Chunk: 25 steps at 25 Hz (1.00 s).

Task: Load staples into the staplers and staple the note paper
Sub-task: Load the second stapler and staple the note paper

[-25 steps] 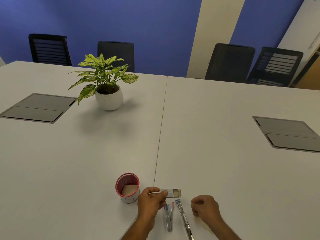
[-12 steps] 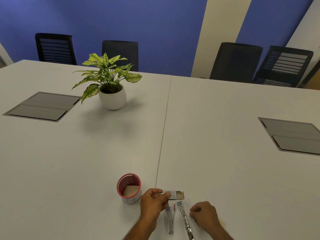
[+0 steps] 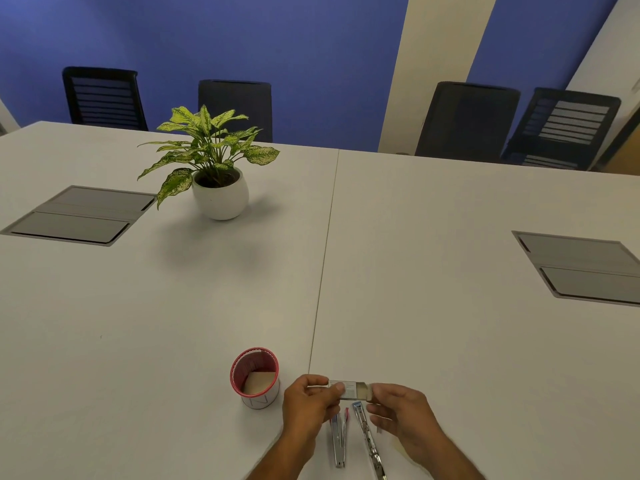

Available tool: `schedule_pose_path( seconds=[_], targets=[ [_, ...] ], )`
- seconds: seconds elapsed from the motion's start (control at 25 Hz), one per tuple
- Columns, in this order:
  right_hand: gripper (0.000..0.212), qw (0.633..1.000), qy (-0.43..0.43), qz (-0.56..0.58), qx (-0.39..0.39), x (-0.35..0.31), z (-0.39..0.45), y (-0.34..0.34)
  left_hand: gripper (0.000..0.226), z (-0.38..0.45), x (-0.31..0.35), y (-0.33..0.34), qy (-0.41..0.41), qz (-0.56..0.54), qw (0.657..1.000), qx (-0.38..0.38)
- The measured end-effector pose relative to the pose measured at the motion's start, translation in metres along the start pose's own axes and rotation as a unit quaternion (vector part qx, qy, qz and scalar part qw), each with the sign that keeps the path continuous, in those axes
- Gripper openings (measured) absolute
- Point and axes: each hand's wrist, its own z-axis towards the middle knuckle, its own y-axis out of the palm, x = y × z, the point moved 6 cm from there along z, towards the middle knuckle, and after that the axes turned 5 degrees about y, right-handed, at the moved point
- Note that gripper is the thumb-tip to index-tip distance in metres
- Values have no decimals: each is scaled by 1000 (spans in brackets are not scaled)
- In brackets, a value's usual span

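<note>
Staple box (image 3: 350,390): I see a small grey box held just above the table's near edge, its drawer slid partly out toward the right.
Left hand (image 3: 309,405): I read thumb and fingers curled round the box's left end, pinching it from above and below.
Right hand (image 3: 401,415): fingers curled, fingertips (image 3: 373,390) touching the box's open right end; I cannot tell whether they pinch the drawer or only touch it.
Staplers: two lie opened out on the table (image 3: 450,323) below the box, between the hands. The red-tipped stapler (image 3: 339,441) is nearer the left hand; the blue-tipped stapler (image 3: 367,439) runs toward the near edge beside the right wrist.
Pen cup (image 3: 255,377): red mesh, upright, left of the left hand, apart from it, with a pale pad of note paper (image 3: 258,382) inside.
Potted plant (image 3: 214,168): toward the far left of the table.
</note>
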Motion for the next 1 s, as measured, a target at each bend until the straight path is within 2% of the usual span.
schedule_pose_path(
  seconds=[0.32,0.56,1.0],
  targets=[
    [8,998,-44,-35,25,-7,-6,6,35,-3,1,4,9,12,1000,-15],
    [3,993,-99,-32,52,-13,-9,5,23,-3,2,3,21,28,999,-22],
    [2,992,-105,-45,44,-15,-11,12,24,-1,8,11,45,81,995,-24]
  ],
)
